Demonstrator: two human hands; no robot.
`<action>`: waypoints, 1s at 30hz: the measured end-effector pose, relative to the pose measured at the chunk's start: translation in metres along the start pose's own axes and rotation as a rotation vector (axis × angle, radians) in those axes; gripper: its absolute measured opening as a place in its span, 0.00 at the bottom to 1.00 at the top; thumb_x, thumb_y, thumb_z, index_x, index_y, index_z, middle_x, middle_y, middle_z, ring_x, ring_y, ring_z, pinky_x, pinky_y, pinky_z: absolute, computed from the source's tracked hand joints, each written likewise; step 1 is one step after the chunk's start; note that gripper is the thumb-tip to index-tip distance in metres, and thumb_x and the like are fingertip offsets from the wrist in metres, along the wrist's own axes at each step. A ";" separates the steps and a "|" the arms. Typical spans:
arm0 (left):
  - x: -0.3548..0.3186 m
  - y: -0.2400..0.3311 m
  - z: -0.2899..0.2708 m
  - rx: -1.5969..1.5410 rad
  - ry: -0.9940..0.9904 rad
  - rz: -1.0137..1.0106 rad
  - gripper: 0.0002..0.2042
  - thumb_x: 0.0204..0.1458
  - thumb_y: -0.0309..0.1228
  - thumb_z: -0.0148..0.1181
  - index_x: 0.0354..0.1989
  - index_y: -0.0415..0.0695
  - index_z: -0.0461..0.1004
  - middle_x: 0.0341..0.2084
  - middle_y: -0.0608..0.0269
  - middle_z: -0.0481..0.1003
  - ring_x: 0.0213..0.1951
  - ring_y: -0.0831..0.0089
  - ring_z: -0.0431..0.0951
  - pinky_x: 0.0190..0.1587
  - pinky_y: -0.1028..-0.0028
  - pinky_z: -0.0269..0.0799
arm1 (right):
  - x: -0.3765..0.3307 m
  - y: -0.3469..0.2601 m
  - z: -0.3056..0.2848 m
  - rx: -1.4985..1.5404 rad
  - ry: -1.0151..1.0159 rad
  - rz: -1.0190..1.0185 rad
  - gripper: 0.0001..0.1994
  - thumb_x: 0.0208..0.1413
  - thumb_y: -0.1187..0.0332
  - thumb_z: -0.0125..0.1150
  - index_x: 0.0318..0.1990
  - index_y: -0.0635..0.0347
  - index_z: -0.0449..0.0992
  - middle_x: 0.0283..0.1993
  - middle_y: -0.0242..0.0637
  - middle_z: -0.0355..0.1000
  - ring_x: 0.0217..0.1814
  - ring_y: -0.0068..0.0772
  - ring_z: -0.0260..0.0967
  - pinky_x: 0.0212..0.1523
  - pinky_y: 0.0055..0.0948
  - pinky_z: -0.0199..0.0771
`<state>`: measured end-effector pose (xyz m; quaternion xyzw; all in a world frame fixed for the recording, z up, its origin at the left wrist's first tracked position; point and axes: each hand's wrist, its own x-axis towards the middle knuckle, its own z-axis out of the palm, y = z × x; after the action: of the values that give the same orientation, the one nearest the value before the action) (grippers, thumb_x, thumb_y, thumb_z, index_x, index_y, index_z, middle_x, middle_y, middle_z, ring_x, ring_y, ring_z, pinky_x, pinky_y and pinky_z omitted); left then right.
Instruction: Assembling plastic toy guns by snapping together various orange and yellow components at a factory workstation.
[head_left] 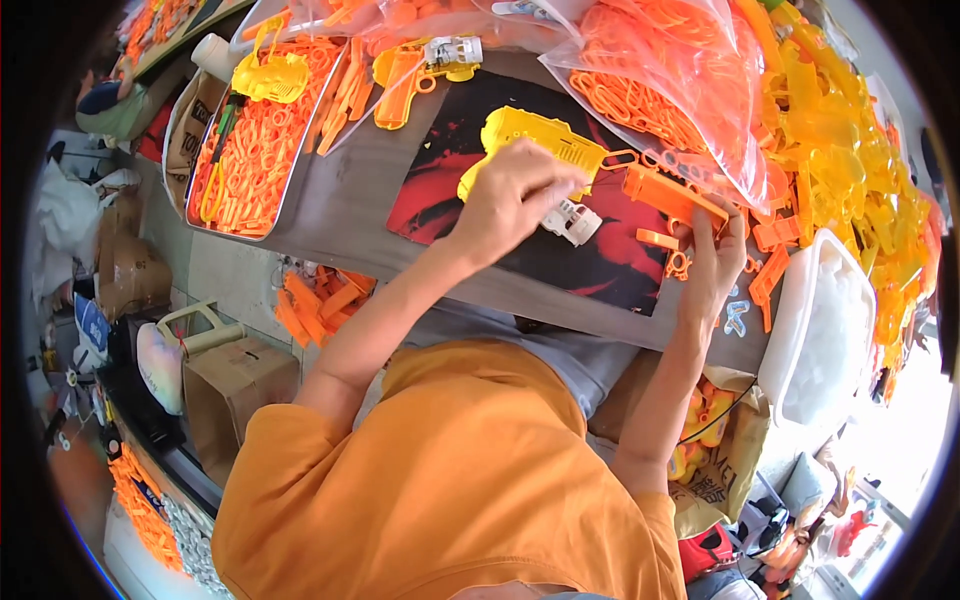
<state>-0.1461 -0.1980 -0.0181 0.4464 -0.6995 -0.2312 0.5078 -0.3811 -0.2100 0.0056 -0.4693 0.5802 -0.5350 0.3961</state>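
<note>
A yellow toy-gun shell half (545, 135) lies on the black and red mat (465, 115). My left hand (515, 195) is over its lower part, fingers bent and pinched together; whatever they hold is hidden. Just below those fingers sits a white and grey mechanism (572, 222). My right hand (715, 245) is at the mat's right edge, fingers curled round the right end of a long orange toy-gun part (665, 192). An orange trigger-like loop (620, 159) lies between the shell and that part. Beneath it rests a small orange block (657, 238).
A tray (268, 236) full of small orange parts stands at the left. Behind it is another yellow and orange toy gun (400, 85). Clear bags of orange parts (650, 60) crowd the back. Yellow shells (830, 130) pile up right, beside a white tub (825, 330).
</note>
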 end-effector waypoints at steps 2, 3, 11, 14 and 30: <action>-0.002 0.006 0.005 0.162 -0.122 0.417 0.08 0.43 0.24 0.61 0.34 0.42 0.77 0.33 0.64 0.78 0.39 0.64 0.77 0.44 0.68 0.72 | 0.008 -0.002 0.014 0.061 -0.009 -0.056 0.06 0.61 0.77 0.54 0.44 0.63 0.73 0.34 0.29 0.72 0.28 0.16 0.68 0.29 0.16 0.66; -0.003 0.012 0.009 0.230 -0.239 0.446 0.08 0.44 0.25 0.61 0.34 0.42 0.77 0.34 0.64 0.77 0.40 0.63 0.76 0.45 0.67 0.72 | 0.009 -0.014 0.027 0.049 -0.038 -0.156 0.07 0.60 0.78 0.53 0.44 0.63 0.73 0.33 0.29 0.72 0.28 0.16 0.69 0.30 0.16 0.66; -0.024 0.010 -0.042 -0.704 0.214 -0.585 0.13 0.62 0.30 0.48 0.53 0.42 0.63 0.48 0.56 0.70 0.45 0.70 0.75 0.47 0.70 0.73 | -0.041 -0.035 0.088 -0.668 -0.628 -1.203 0.23 0.39 0.79 0.61 0.48 0.52 0.78 0.51 0.38 0.70 0.51 0.40 0.69 0.51 0.43 0.68; -0.016 0.007 -0.054 -0.640 0.078 -0.698 0.24 0.60 0.39 0.55 0.60 0.44 0.57 0.51 0.56 0.66 0.47 0.71 0.74 0.44 0.71 0.75 | -0.055 -0.017 0.083 -0.533 -0.637 -1.191 0.26 0.42 0.75 0.61 0.54 0.49 0.73 0.57 0.38 0.67 0.52 0.42 0.68 0.49 0.39 0.68; -0.019 -0.005 -0.036 0.500 -0.012 -0.183 0.17 0.54 0.28 0.60 0.51 0.37 0.69 0.37 0.54 0.66 0.33 0.58 0.77 0.29 0.66 0.75 | 0.004 -0.032 0.066 -0.188 -0.438 -0.020 0.12 0.61 0.65 0.57 0.44 0.67 0.74 0.36 0.36 0.74 0.38 0.21 0.69 0.40 0.24 0.69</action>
<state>-0.1099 -0.1793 -0.0182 0.6181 -0.6945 -0.0989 0.3548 -0.3152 -0.2297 0.0295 -0.6147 0.5232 -0.3676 0.4617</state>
